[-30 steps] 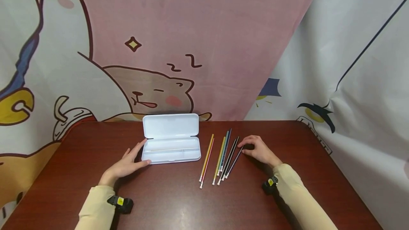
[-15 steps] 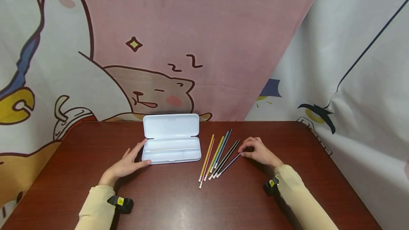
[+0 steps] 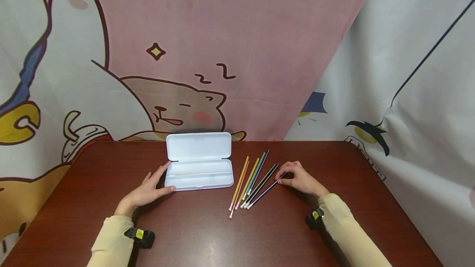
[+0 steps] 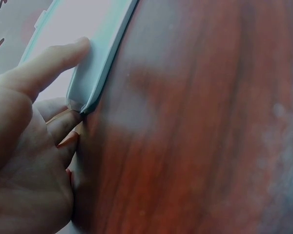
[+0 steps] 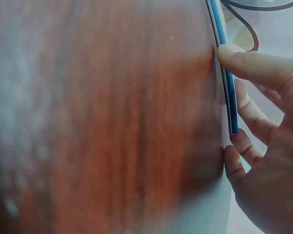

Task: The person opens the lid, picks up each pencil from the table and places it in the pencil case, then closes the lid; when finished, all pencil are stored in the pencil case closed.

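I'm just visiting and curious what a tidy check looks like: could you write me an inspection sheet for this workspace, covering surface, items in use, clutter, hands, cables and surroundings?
Surface: dark reddish-brown table, shiny, with wood grain.
Items in use: white case, lid open; white-tipped pencils in several colours, lying fanned to its right.
Clutter: nothing seen.
Left hand: touches the case's left side, thumb on its near edge.
Right hand: pinches a dark bluish pencil near its far end.
Cables: nothing seen.
Surroundings: printed cloth backdrop with a sleeping cartoon animal.
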`<state>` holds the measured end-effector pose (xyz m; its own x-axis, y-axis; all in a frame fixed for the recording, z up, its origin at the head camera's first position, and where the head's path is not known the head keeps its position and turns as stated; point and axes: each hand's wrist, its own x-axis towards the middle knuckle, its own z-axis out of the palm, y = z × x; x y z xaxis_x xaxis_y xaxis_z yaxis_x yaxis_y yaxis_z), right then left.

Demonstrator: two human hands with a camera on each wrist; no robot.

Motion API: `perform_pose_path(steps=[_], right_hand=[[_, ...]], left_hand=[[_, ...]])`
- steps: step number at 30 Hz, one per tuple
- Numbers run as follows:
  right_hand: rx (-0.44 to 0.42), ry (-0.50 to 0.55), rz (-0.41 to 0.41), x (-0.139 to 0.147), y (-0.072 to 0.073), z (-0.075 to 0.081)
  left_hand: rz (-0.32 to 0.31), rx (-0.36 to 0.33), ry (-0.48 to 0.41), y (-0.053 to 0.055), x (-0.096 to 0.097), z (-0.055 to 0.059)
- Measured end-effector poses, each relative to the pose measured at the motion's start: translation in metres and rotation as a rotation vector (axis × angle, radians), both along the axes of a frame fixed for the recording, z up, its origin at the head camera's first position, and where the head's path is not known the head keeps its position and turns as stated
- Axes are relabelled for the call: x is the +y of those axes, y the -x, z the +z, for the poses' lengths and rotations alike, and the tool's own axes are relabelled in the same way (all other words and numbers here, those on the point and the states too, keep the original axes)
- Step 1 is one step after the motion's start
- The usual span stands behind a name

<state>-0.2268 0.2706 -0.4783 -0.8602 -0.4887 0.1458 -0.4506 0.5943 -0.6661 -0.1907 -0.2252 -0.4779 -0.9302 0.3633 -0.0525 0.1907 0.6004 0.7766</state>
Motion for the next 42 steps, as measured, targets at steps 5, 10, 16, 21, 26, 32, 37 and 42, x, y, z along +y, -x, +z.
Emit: perform_pose_path(steps=[5, 10, 16, 21, 26, 32, 37, 42], right_hand=[[-0.023, 0.039, 0.044, -0.009, -0.009, 0.013], [-0.028, 0.08, 0.096, -0.018, -0.02, 0.033], [-0.045, 0.119, 0.062, -0.02, -0.017, 0.027], [-0.071, 0.159, 0.053, -0.026, -0.016, 0.027], [-0.059, 0.175, 0.038, -0.029, -0.005, 0.008], [-0.05, 0.193, 0.043, -0.043, 0.0, 0.002], [-0.062, 0.185, 0.019, -0.06, 0.001, 0.001], [-0.062, 0.198, -0.007, -0.078, 0.0, 0.011]], left_hand=[[-0.001, 0.002, 0.0, 0.0, 0.0, 0.0], [-0.001, -0.002, -0.001, 0.0, 0.0, -0.001], [0.002, -0.007, -0.005, 0.0, 0.0, 0.0], [0.0, -0.005, -0.006, 0.0, 0.0, 0.001], [0.002, -0.011, -0.001, 0.0, 0.0, 0.001], [0.006, -0.012, 0.005, 0.0, 0.0, 0.0], [0.005, -0.007, 0.004, 0.0, 0.0, 0.0], [0.004, -0.006, 0.002, 0.0, 0.0, 0.0]])
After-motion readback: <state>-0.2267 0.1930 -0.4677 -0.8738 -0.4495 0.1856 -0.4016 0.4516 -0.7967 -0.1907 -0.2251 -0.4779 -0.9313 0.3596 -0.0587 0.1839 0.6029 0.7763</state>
